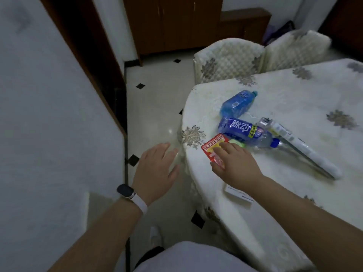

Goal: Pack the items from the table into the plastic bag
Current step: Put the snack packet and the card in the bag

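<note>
A red snack packet (pixel 211 147) lies near the table's left edge, and my right hand (pixel 233 163) rests flat on it, with its fingers covering the packet's right part. Just behind it are a small green item (pixel 236 142) and a blue labelled drink bottle (pixel 241 129) lying on its side. Farther back lies a second blue bottle (pixel 236 104). A long white and clear tube package (pixel 290 142) stretches away to the right. My left hand (pixel 155 171) hovers with spread fingers over the floor, left of the table edge, holding nothing. I cannot make out a plastic bag.
The table (pixel 294 91) wears a white floral cloth. A flat white box (pixel 238 194) sits partly under my right forearm. Two quilted chairs (pixel 225 59) (pixel 296 50) stand behind the table. A white wall (pixel 49 114) is at my left, and tiled floor (pixel 157 105) lies between.
</note>
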A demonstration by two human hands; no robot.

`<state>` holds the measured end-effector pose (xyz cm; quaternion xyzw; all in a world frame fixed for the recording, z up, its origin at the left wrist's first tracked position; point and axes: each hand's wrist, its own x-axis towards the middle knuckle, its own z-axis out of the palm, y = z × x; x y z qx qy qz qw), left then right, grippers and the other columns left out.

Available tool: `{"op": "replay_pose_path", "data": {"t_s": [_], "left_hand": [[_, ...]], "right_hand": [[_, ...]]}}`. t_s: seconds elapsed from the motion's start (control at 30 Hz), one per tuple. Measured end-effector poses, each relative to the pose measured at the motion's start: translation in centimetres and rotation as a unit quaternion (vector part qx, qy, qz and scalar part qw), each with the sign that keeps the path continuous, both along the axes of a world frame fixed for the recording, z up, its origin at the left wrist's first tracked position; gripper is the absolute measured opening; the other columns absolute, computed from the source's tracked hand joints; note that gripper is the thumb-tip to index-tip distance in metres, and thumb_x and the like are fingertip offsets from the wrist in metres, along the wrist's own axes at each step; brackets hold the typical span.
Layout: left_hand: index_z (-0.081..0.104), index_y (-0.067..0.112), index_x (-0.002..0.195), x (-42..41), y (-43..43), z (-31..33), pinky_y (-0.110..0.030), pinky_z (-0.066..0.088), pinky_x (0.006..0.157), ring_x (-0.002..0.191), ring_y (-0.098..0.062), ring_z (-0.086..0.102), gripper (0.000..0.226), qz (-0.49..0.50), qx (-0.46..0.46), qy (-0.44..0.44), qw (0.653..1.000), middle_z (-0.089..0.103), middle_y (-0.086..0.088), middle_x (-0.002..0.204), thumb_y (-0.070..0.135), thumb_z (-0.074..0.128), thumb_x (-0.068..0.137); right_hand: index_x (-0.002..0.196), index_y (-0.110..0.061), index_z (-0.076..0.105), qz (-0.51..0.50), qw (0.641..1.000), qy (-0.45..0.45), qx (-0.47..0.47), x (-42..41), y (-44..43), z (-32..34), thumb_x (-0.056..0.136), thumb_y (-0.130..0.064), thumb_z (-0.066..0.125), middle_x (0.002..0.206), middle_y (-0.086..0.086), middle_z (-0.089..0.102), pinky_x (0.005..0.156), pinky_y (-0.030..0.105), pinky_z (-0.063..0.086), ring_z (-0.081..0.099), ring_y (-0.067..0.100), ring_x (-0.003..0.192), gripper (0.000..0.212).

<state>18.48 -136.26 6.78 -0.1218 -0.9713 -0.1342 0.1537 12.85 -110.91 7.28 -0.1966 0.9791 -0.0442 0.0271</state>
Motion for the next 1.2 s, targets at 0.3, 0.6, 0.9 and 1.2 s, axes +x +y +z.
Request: {"op": "replay_pose_path", "data": {"t_s": [0.3, 0.6, 0.9, 1.2], "left_hand": [[0.063, 0.015, 0.125, -10.4, -2.4, -2.9, -0.048, 0.051, 0.092, 0.116, -0.03, 0.057, 0.046, -0.193, 0.022, -0.107, 0.975, 0.06, -0.011, 0.128, 0.039, 0.053, 0.087], [0.066, 0.016, 0.123, -16.1, 4.0, -5.0, -0.046, 0.051, 0.093, 0.113, -0.03, 0.059, 0.044, -0.325, 0.006, -0.185, 0.928, 0.064, -0.009, 0.125, 0.039, 0.051, 0.089], [0.048, 0.014, 0.138, -20.4, 8.6, -7.5, -0.036, 0.04, 0.096, 0.119, -0.024, 0.049, 0.049, -0.187, 0.056, -0.355, 0.914, 0.055, -0.008, 0.13, 0.038, 0.057, 0.095], [0.045, 0.03, 0.126, -23.5, 11.3, -8.4, -0.03, 0.055, 0.076, 0.09, -0.006, 0.064, 0.049, -0.116, 0.183, -0.51, 0.832, 0.064, 0.006, 0.111, 0.033, 0.073, 0.086]], "right_hand": [[0.129, -0.021, 0.058, -0.242, 0.97, -0.033, 0.002, 1.5, -1.2, -0.9, 0.086, -0.063, 0.029, 0.133, 0.004, 0.058, 0.091, 0.041, 0.047, 0.056, 0.026, 0.115, 0.067], [0.135, -0.019, 0.052, -0.446, 0.891, -0.079, -0.036, 5.9, 1.7, -4.8, 0.089, -0.051, 0.05, 0.139, 0.001, 0.052, 0.096, 0.038, 0.044, 0.05, 0.024, 0.121, 0.056], [0.141, -0.019, 0.037, -0.566, 0.79, -0.14, -0.192, 5.2, 2.5, -9.2, 0.08, -0.06, 0.062, 0.13, 0.004, 0.051, 0.085, 0.036, 0.044, 0.05, 0.023, 0.113, 0.077], [0.146, -0.017, 0.022, -0.634, 0.712, -0.169, -0.25, 3.7, 2.4, -10.6, 0.064, -0.06, 0.078, 0.13, 0.007, 0.05, 0.09, 0.042, 0.047, 0.047, 0.029, 0.119, 0.108]]}}
